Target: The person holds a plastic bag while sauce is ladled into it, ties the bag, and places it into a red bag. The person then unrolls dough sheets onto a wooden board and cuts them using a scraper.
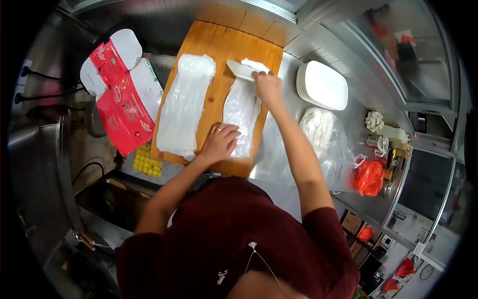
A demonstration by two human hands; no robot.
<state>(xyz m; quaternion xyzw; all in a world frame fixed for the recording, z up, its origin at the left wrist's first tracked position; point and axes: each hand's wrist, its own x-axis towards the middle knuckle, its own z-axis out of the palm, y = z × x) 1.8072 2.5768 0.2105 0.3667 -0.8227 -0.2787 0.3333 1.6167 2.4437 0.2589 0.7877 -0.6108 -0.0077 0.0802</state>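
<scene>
Two long, glossy white dough-like sheets lie side by side on a wooden board. The left sheet [185, 109] is wide and flat, while the right sheet [242, 107] is narrower and thinner-looking. My right hand [268, 88] is closed around a flat white scraper [240, 71], which sits across the far end of the right sheet. A white lump [255, 65] shows just beyond the scraper. My left hand [222, 142] lies with fingers apart at the near part of the right sheet, touching its left edge and the wooden board [219, 94].
To the right stand stacked white trays [324, 85] and a clear bag of white dough-like material [318, 127], with a red plastic bag [369, 178] farther over. Left of the board are a red-and-white carton [124, 107] and a yellow egg tray [147, 162]. A tiled wall borders the far side.
</scene>
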